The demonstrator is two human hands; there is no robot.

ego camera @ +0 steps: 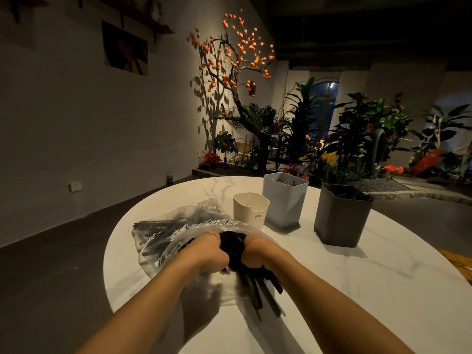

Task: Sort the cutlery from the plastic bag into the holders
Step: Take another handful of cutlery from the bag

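A clear plastic bag [166,226] lies on the white marble table [370,290], with several black cutlery pieces inside. My left hand [208,251] and my right hand [255,251] both grip one bundle of black cutlery [233,247] at the bag's mouth. The bundle's handles [258,290] stick out toward me. Behind the bag stand three holders: a cream one [251,209], a light grey one [284,200] and a dark grey one [341,215]. Dark pieces show inside the light grey and dark grey holders.
The table's curved edge runs on the left, with dark floor beyond. A planter bed with a tree [235,72] and plants lies behind the table. Something yellow [457,264] sits at the table's right edge.
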